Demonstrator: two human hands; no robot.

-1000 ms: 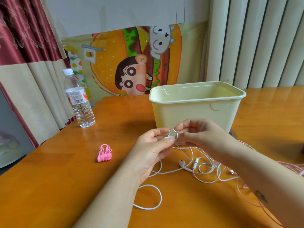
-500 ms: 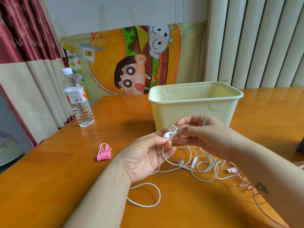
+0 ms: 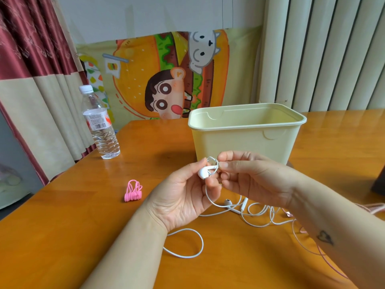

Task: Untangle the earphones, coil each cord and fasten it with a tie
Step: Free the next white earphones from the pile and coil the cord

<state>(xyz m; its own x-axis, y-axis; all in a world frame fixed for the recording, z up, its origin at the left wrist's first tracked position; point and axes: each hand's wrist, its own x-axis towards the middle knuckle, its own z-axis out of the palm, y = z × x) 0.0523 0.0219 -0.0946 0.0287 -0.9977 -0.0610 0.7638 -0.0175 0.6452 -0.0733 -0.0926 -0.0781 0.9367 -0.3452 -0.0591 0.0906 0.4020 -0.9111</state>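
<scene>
A white earbud (image 3: 204,172) with a small loop of its cord is held above the table between both hands. My left hand (image 3: 183,195) pinches the earbud from the left. My right hand (image 3: 252,177) pinches the cord loop from the right. The white earphone cord (image 3: 258,213) hangs down to a loose tangle on the table, with a second earbud (image 3: 227,202) and a big loop (image 3: 187,243) near my left forearm. A pink earphone cord (image 3: 300,232) lies under my right forearm, partly hidden. A bundle of pink ties (image 3: 133,190) lies to the left.
A pale yellow plastic bin (image 3: 245,138) stands just behind my hands. A clear water bottle (image 3: 100,126) stands at the table's left edge by the curtain. A dark object (image 3: 378,182) shows at the right border. The orange wooden table (image 3: 62,226) fills the foreground.
Both hands have lifted slightly with the earbud. The earbud has turned and now shows plainly between my fingertips, and the cord below has shifted a little.
</scene>
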